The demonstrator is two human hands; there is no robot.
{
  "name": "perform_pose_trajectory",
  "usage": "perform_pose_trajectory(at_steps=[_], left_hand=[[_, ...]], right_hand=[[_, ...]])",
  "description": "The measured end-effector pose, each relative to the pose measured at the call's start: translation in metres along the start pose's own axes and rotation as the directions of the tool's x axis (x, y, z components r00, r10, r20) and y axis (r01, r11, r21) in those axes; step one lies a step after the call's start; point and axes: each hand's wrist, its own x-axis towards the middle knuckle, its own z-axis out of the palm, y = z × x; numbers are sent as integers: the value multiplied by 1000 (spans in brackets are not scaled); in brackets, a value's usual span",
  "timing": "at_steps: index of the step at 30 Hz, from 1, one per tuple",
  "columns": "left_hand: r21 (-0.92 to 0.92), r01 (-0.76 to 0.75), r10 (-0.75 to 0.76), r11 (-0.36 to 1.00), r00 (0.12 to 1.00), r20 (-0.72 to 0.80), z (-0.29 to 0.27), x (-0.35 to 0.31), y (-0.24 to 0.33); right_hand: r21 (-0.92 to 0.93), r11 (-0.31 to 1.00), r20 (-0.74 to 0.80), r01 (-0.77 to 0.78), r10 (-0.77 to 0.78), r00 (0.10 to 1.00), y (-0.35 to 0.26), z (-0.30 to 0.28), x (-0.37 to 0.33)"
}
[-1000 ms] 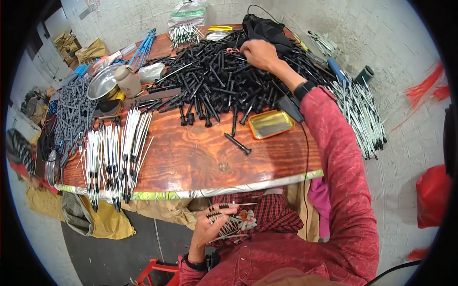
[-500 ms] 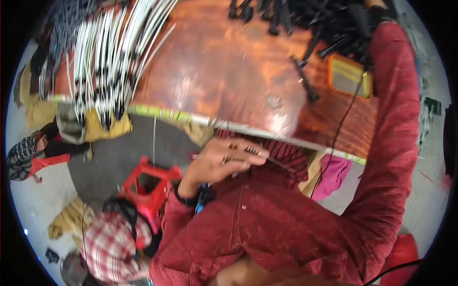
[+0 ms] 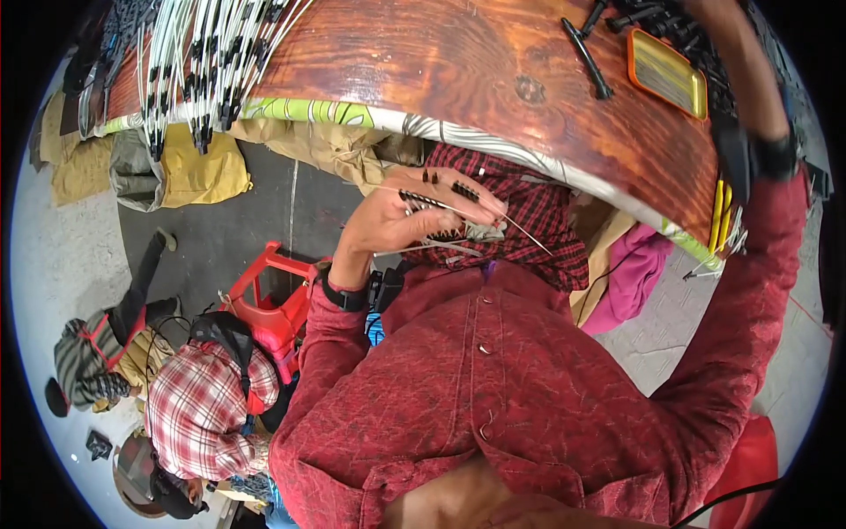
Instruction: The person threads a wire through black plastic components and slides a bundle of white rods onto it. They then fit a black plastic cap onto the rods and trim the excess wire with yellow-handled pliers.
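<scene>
Right hand (image 3: pixel 712 12): drawn back since the earliest frame from deep among the black parts (image 3: pixel 683 33) to near the orange-rimmed tray (image 3: pixel 668 75); blurred and cut by the top of the view. Cannot tell whether spread, pressed together or pinching anything.
View: swung downward over the same span, placing the table (image 3: pixel 423 62) higher and the red shirt (image 3: pixel 405 388) across the lower half.
Left hand (image 3: pixel 410 216): over the checked cloth (image 3: pixel 542 198), short of the table; fingers curled and pressed round thin pale rods (image 3: pixel 529 234), with black ribbed pieces (image 3: pixel 465 191) showing at the fingers.
Thin pale rods: located in the left hand, off the table; one free end slanting toward lower right. Exact count not readable.
Step in hand: judged as holding with the left while reaching with the right.
Next move: judged to call for a steady left grip and a right forearm path lifted over the tray.
Table edge: wrapped in a white and green covering (image 3: pixel 326 112); curving between left hand and tabletop, apart from the left hand.
Open room: widest over the wood grain between the white rod bundles (image 3: pixel 198 70) and the loose black part (image 3: pixel 586 57); tighter, as judged, beside the left elbow, near the red stool (image 3: pixel 264 282).
</scene>
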Motion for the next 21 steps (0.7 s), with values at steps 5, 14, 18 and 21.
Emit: perform_pose_trajectory(at_steps=[5, 14, 18, 21], left_hand=[[-56, -54, 55, 997, 998, 13, 6, -10, -4], [-165, -156, 164, 974, 986, 32, 18, -33, -15], [-194, -175, 180, 965, 984, 11, 23, -39, -17], [-199, -205, 208, 958, 978, -8, 25, -41, -17]], right_hand=[[264, 954, 160, 141, -187, 969, -77, 75, -103], [159, 976, 174, 148, -175, 969, -118, 94, -155], [92, 988, 152, 123, -136, 979, -126, 93, -163], [52, 988, 93, 148, -153, 984, -128, 90, -168]])
